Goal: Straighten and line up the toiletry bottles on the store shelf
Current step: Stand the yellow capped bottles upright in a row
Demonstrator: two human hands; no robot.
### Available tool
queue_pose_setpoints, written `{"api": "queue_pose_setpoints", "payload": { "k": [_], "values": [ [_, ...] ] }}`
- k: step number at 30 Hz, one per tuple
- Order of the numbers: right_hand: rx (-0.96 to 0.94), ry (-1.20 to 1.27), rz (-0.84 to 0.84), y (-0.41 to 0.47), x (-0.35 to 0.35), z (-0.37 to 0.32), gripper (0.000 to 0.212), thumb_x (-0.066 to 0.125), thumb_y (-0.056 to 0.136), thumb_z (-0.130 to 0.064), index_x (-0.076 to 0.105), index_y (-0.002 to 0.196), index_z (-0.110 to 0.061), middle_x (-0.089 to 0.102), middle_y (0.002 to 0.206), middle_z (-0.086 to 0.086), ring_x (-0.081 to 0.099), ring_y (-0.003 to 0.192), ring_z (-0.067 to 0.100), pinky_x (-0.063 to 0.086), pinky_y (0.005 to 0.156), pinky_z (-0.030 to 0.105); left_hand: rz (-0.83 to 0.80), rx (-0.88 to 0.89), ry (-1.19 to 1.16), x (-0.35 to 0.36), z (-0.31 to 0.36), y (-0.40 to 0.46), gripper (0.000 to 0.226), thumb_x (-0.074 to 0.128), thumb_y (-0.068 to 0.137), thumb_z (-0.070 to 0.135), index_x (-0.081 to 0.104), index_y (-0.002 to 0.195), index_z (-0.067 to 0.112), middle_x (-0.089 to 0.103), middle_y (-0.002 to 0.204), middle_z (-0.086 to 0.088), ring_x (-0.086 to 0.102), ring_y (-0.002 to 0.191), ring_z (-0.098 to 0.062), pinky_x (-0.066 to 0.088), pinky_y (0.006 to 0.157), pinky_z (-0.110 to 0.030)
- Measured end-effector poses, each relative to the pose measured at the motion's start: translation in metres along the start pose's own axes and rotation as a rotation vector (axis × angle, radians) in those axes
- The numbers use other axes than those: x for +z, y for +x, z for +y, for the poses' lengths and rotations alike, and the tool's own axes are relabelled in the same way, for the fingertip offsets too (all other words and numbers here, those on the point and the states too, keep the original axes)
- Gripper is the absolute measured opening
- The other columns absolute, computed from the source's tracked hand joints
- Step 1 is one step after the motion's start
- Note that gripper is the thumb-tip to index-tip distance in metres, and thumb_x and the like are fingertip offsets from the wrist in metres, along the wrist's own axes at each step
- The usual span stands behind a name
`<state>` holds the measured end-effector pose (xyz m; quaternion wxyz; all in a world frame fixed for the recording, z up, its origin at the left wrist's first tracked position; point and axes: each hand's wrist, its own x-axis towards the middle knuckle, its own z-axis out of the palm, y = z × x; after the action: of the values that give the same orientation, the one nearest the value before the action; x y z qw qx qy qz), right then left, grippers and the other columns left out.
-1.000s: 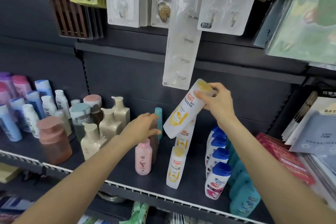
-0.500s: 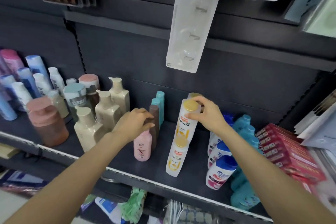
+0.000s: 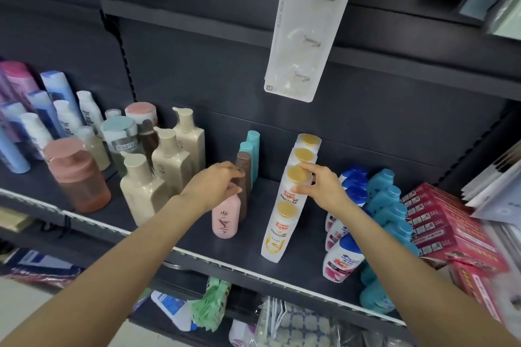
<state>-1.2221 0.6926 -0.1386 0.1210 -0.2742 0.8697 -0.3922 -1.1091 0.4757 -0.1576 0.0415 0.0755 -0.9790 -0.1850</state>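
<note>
A white bottle point(image 3: 293, 191) with a gold cap is gripped by the right hand point(image 3: 321, 190); beside it, a brown bottle point(image 3: 244, 177) is grasped by the left hand point(image 3: 214, 187).

Two bare forearms reach in from the lower edge, with no sleeve showing on either — nothing worn from elbow to wrist. The left hand point(image 3: 214, 182) and right hand point(image 3: 321, 187) carry no rings, watch or bands that can be made out. Fingernails look short and plain — finer detail is blurred.
</note>
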Motion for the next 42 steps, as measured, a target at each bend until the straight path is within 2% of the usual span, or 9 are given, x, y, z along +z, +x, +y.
{"api": "queue_pose_setpoints", "payload": {
  "k": [5, 9, 14, 16, 19, 23, 28, 33, 42],
  "values": [
    [0.015, 0.089, 0.0, 0.001, 0.003, 0.005, 0.043, 0.074, 0.077, -0.005, 0.06, 0.117, -0.014, 0.062, 0.115, 0.001, 0.057, 0.108, 0.019, 0.046, 0.087, 0.027, 0.002, 0.004, -0.007, 0.0, 0.001, 0.0, 0.041, 0.057, 0.092, 0.023, 0.053, 0.132, 0.019, 0.047, 0.136, 0.002, 0.058, 0.108, -0.013, 0.046, 0.095, -0.028],
    [0.025, 0.045, -0.01, 0.002, 0.004, 0.007, 0.047, 0.073, 0.079, -0.008, 0.056, 0.122, -0.016, 0.06, 0.123, 0.004, 0.056, 0.113, 0.021, 0.046, 0.09, 0.028, 0.008, 0.001, 0.0, 0.0, 0.0, 0.001, 0.041, 0.058, 0.091, 0.024, 0.054, 0.131, 0.02, 0.049, 0.133, 0.002, 0.054, 0.111, -0.015, 0.046, 0.095, -0.03],
    [0.078, 0.012, -0.018, 0.005, -0.003, 0.002, 0.053, 0.067, 0.086, -0.031, 0.05, 0.133, -0.014, 0.057, 0.126, 0.001, 0.053, 0.117, 0.018, 0.042, 0.088, 0.024, -0.009, -0.01, 0.008, -0.004, -0.004, 0.007, 0.04, 0.06, 0.089, 0.028, 0.057, 0.128, 0.021, 0.052, 0.13, 0.002, 0.045, 0.119, -0.018, 0.042, 0.099, -0.037],
    [0.072, 0.002, 0.023, 0.007, -0.011, -0.001, 0.047, 0.064, 0.088, -0.035, 0.056, 0.128, -0.014, 0.06, 0.123, 0.001, 0.056, 0.114, 0.015, 0.043, 0.088, 0.023, -0.003, -0.007, 0.006, -0.006, -0.003, 0.011, 0.038, 0.061, 0.089, 0.03, 0.059, 0.125, 0.019, 0.054, 0.126, 0.0, 0.045, 0.117, -0.019, 0.043, 0.098, -0.037],
    [-0.007, -0.034, 0.162, 0.015, -0.027, -0.003, 0.029, 0.065, 0.088, -0.03, 0.066, 0.113, -0.015, 0.067, 0.111, 0.0, 0.061, 0.102, 0.012, 0.044, 0.083, 0.02, 0.069, 0.001, -0.033, -0.01, 0.001, 0.018, 0.034, 0.06, 0.09, 0.028, 0.06, 0.122, 0.017, 0.056, 0.12, -0.003, 0.049, 0.111, -0.019, 0.044, 0.095, -0.035],
    [-0.049, -0.11, 0.251, 0.031, -0.039, 0.0, 0.029, 0.067, 0.086, -0.026, 0.066, 0.112, -0.013, 0.064, 0.113, 0.005, 0.06, 0.1, 0.015, 0.044, 0.085, 0.021, 0.147, 0.026, -0.08, -0.013, 0.007, 0.036, 0.032, 0.058, 0.091, 0.026, 0.06, 0.121, 0.016, 0.057, 0.112, -0.005, 0.051, 0.107, -0.021, 0.042, 0.091, -0.03],
    [-0.012, -0.241, 0.111, 0.05, -0.03, 0.0, 0.05, 0.068, 0.084, -0.029, 0.054, 0.129, -0.011, 0.053, 0.126, 0.012, 0.052, 0.115, 0.026, 0.04, 0.091, 0.028, 0.109, -0.02, -0.084, -0.004, 0.003, 0.056, 0.041, 0.054, 0.093, 0.026, 0.049, 0.133, 0.018, 0.051, 0.131, -0.003, 0.045, 0.122, -0.021, 0.035, 0.104, -0.03],
    [0.037, -0.211, 0.002, 0.064, -0.023, 0.002, 0.054, 0.072, 0.081, -0.026, 0.053, 0.13, -0.012, 0.055, 0.128, 0.012, 0.05, 0.12, 0.026, 0.04, 0.091, 0.029, -0.007, -0.038, -0.025, 0.005, -0.007, 0.063, 0.047, 0.054, 0.093, 0.028, 0.045, 0.138, 0.016, 0.044, 0.141, -0.003, 0.04, 0.129, -0.021, 0.03, 0.109, -0.03],
    [0.071, -0.123, 0.086, 0.07, -0.019, 0.009, 0.044, 0.074, 0.078, -0.02, 0.061, 0.12, -0.014, 0.06, 0.122, 0.008, 0.051, 0.117, 0.023, 0.038, 0.085, 0.023, 0.006, -0.024, -0.013, 0.009, -0.009, 0.067, 0.047, 0.054, 0.093, 0.027, 0.044, 0.138, 0.016, 0.042, 0.141, -0.003, 0.039, 0.129, -0.021, 0.029, 0.11, -0.029]
  ]
}}
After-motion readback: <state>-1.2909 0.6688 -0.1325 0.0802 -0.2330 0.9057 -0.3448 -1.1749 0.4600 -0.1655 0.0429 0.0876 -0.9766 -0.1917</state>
